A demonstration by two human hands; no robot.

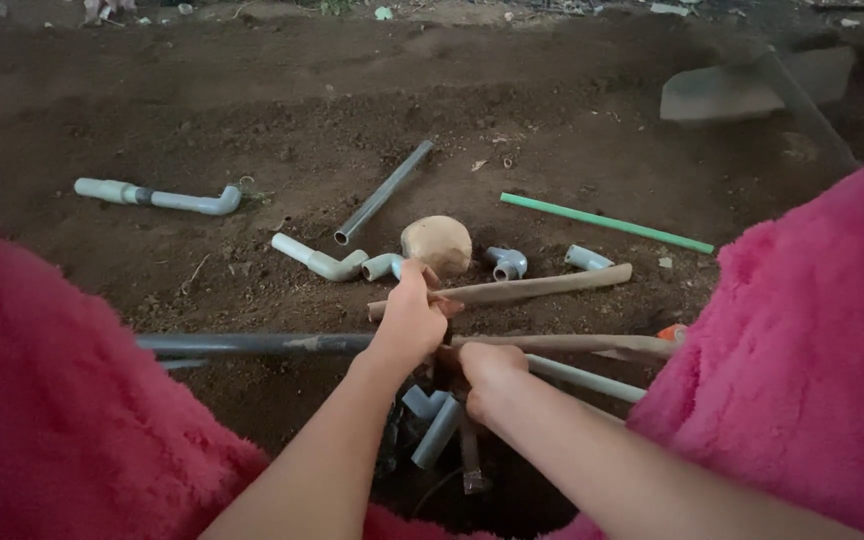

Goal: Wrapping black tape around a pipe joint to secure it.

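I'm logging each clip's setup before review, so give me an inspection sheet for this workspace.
Surface: bare brown soil, uneven, with a dark hole near the person.
Job's things: long dark pipe lying across the hole; grey fitting in the hole.
Clutter: grey pipe, elbow pieces, green rod, round stone, wooden stick.
Grippers: left hand grips at the pipe crossing; right hand closed just below it.
Cables: nothing seen.
Surroundings: flat slab far right; pink fluffy sleeves at both sides.
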